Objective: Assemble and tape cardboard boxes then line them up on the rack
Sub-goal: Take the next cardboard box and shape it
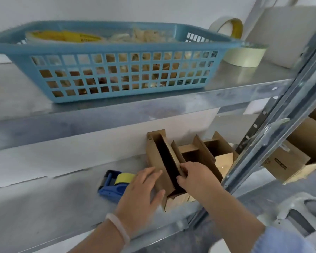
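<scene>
the person stands at a metal rack (274, 134), both hands down on the lower shelf (44, 207). an open cardboard box (154, 157) stands there with its flaps up and a narrow dark opening facing upward. it is at the left end of a short row. a second box (199, 152) sits close against its right side, and a third box (223, 160) is beyond that, near the rack's upright.

the left hand (144, 190) lies flat against the left wall of the open cardboard box, fingers straight and released, thumb at the near corner. a pale bracelet (119, 227) circles that wrist. the right hand (195, 178) is on the box's right wall, its fingers (183, 169) curled over the top edge and grasping it, the thumb at the rim of the opening. a light blue sleeve (281, 241) covers that arm.

just left of the left hand, a blue tape dispenser (115, 183) with a yellow roll lies on the same shelf, partly hidden by the hand. on the upper shelf (153, 105) a blue plastic basket (98, 50) holds tape rolls and some crumpled clear stuff i can't make out. to its right a pale roll of tape (244, 55) lies flat, and another roll (228, 27) stands on edge behind it. past the rack's right side, more brown cartons (290, 157) sit on a neighbouring shelf.
</scene>
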Motion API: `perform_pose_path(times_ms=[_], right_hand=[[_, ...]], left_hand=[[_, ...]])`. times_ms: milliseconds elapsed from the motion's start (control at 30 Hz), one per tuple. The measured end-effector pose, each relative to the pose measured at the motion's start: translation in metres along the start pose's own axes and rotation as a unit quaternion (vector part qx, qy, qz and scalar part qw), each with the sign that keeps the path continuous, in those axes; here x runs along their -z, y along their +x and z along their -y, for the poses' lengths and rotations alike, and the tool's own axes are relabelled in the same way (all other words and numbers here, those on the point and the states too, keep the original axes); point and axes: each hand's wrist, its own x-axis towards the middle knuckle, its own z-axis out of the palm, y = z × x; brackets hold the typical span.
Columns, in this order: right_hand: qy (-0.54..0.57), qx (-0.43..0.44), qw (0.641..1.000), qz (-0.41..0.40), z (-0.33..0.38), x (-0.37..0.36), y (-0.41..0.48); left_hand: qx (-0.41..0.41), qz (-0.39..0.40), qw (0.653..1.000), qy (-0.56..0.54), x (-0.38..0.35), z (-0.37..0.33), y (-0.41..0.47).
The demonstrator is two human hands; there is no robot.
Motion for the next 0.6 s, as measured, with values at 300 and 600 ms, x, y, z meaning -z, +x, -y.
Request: perform_pose_path(times_ms=[300, 600], right_hand=[[0.112, -0.024, 0.989, -0.089, -0.019, -0.001, 0.007], [0.268, 0.032, 0.955, -0.12, -0.013, 0.053, -0.013]], left_hand=[[0.031, 0.005, 0.999, -0.017, 0.006, 0.005, -0.001], [0.027, -0.151, 0.987, -0.048, 0.055, -0.002, -0.004]])
